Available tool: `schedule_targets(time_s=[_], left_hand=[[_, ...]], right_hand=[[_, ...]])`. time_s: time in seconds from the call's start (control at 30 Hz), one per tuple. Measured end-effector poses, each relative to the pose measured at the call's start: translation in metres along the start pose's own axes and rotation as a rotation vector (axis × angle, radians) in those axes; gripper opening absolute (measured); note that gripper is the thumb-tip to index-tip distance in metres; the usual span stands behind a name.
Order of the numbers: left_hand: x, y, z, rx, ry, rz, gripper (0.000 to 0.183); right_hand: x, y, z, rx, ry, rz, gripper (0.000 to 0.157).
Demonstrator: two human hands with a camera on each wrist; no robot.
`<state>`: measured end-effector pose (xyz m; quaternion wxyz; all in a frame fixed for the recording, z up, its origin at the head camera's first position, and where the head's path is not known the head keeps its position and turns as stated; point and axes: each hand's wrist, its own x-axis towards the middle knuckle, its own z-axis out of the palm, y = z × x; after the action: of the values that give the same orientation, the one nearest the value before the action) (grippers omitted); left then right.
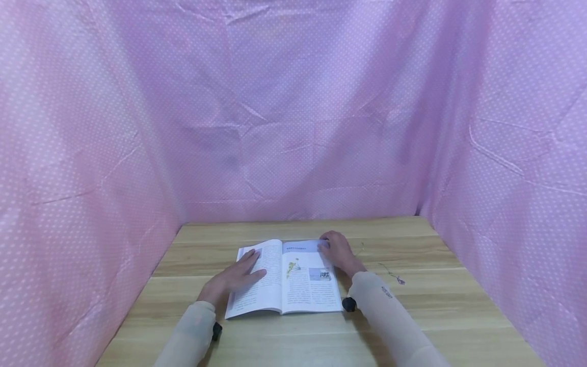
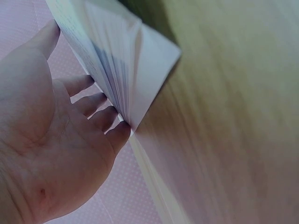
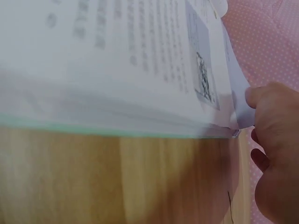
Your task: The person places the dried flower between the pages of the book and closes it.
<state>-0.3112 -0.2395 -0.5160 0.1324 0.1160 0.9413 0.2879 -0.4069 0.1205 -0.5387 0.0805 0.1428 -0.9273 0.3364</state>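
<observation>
An open book lies on the wooden table, its printed pages facing up. On the right page are a small yellow-green drawing and a picture box. My left hand rests on the left page, thumb apart from the fingers. The left wrist view shows this hand with its fingers reaching the fanned page edges. At the right page's top outer corner, my right hand pinches the paper. In the right wrist view, that page corner bends upward at the fingertips of the hand.
To the right of the book lies a thin-stemmed sprig with a small purple head. Another faint, slender stem is just beyond the right hand. Pink dotted cloth encloses the wooden table at the back and sides.
</observation>
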Motion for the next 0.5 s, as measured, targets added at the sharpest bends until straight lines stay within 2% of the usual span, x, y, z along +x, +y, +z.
schedule_targets(time_s=[0.17, 0.5], left_hand=[[0.0010, -0.0011, 0.0002, 0.011, -0.001, 0.005, 0.089], [0.0018, -0.0018, 0.0003, 0.011, -0.003, 0.007, 0.089]], right_hand=[[-0.0004, -0.0044, -0.0012, 0.066, 0.033, 0.073, 0.029], [-0.0009, -0.0052, -0.0028, 0.097, 0.033, 0.086, 0.019]])
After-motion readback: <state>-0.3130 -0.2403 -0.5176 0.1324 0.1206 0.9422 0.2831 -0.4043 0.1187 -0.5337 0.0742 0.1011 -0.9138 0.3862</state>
